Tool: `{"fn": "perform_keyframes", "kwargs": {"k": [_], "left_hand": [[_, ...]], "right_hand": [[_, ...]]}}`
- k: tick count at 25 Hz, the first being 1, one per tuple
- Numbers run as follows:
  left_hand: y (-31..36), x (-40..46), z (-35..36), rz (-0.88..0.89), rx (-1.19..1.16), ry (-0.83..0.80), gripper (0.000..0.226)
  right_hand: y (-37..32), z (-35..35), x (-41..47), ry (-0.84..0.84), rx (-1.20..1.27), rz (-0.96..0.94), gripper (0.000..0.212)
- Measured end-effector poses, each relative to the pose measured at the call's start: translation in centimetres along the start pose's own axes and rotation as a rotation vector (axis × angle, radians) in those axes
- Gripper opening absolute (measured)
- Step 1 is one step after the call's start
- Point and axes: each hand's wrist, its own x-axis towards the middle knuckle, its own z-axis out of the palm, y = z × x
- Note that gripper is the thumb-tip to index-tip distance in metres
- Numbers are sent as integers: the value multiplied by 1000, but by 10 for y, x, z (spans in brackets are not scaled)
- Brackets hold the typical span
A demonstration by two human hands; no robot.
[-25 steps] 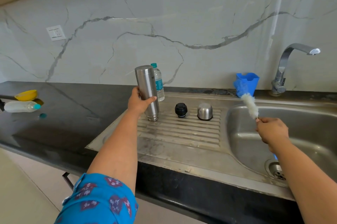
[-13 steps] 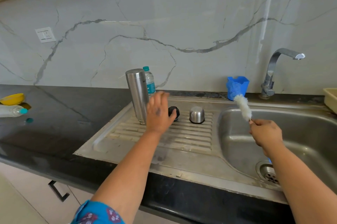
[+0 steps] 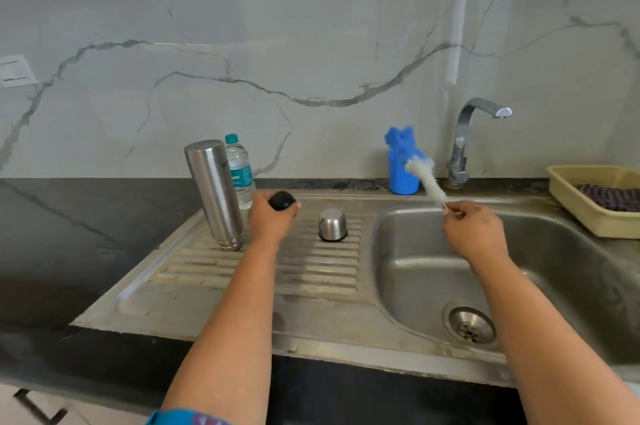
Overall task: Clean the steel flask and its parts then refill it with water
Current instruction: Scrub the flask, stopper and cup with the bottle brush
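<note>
Fingers of the left hand (image 3: 272,218) curl round the black stopper (image 3: 282,200), holding it over the ribbed drainboard (image 3: 311,272), just right of the upturned steel flask (image 3: 216,194). Right hand (image 3: 472,229) pinches the white bottle brush (image 3: 425,180) by its handle above the sink basin (image 3: 433,279). Steel cap (image 3: 332,224) sits upside down on the drainboard between the hands.

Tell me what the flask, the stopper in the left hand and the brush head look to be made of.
Flask: brushed steel, by its soft grey sheen. Stopper gripped in the left hand: probably black plastic, dull with a faint gloss. Brush head: white, fluffy, likely soft fibre or sponge; hard to tell.
</note>
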Motion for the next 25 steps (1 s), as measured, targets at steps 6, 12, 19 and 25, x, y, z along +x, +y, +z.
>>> {"fn": "perform_keyframes", "kwargs": {"k": [6,12,19,25], "left_hand": [[54,-29,54,-264,-761,-153,38],[42,-51,118,-317,-646,-224,52],[43,-57,131,-330,-645,-273,47],[46,-61,134,-338,-648,-283,44]], "right_hand": [[-67,-47,63,93,-737,-233,29],[-114,-51,116,0,-1326,-153,23],[-131,-16,160,216,-1732,-561,24],[-142,-38,161,358,-1713,-612,32]]}}
